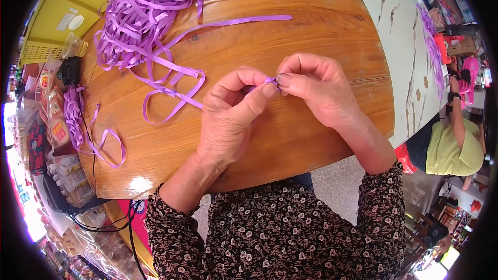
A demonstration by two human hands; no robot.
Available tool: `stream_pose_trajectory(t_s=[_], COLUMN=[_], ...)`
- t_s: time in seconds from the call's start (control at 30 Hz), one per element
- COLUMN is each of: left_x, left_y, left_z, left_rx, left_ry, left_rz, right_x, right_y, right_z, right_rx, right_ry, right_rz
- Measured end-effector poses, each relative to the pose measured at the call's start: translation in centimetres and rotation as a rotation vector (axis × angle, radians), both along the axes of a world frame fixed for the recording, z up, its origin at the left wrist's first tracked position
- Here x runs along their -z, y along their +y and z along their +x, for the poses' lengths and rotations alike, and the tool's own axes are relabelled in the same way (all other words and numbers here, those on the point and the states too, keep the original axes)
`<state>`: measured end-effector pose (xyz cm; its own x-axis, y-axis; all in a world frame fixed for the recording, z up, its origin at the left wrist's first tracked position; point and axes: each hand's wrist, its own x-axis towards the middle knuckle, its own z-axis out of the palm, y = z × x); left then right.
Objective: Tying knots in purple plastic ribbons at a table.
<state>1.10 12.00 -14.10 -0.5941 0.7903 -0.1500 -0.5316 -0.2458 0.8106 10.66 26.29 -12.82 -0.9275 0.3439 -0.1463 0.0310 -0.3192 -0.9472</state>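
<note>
Both my hands meet above the wooden table (321,26), pinching a small knotted bit of purple ribbon (270,80) between thumbs and fingertips. My left hand (228,114) grips it from the left; from the right, my right hand (324,93) pinches it close by. Part of the ribbon is hidden behind my fingers. A purple length with a knot (169,92) and open loops lies just left of my left hand. Farther off, a big tangled heap of purple ribbons (140,26) covers the table's far left, and one loose strand (249,20) stretches rightward from it.
A yellow plastic basket (49,18) stands at the far left, beside a clear cup (75,46). A smaller ribbon bunch (74,116) hangs near packaged goods. Black cables (129,223) run below the left edge. At right are a white marbled tabletop (402,57) and another person (454,148).
</note>
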Motion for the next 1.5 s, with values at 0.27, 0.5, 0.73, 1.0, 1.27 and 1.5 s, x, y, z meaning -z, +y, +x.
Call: stream_pose_trajectory(t_s=[0.27, 0.5, 0.73, 1.0, 1.27, 1.5], left_x=[0.7, 0.3, 0.2, 0.3, -0.4, -0.5], left_y=[-0.3, -0.3, -0.5, -0.6, -0.3, -0.4], left_z=[-0.3, -0.4, -0.4, -0.6, 0.0, 0.0], left_rx=[0.112, 0.115, 0.163, 0.212, 0.157, 0.126], left_ry=[-0.216, -0.252, -0.242, -0.220, -0.137, -0.093], left_rz=[0.081, 0.082, 0.078, 0.037, -0.051, -0.076], right_x=[0.1, -0.2, -0.6, -0.1, 0.5, 0.7], right_y=[-0.4, 0.1, 0.4, 0.0, 0.3, 0.3], right_z=[-0.1, -0.1, 0.1, 0.1, 0.5, 0.5], right_rx=[0.130, 0.115, 0.085, 0.145, 0.166, 0.169], right_ry=[0.320, 0.483, 0.460, 0.486, 0.384, 0.333], right_rz=[0.725, 1.018, 0.977, 0.937, 0.670, 0.622])
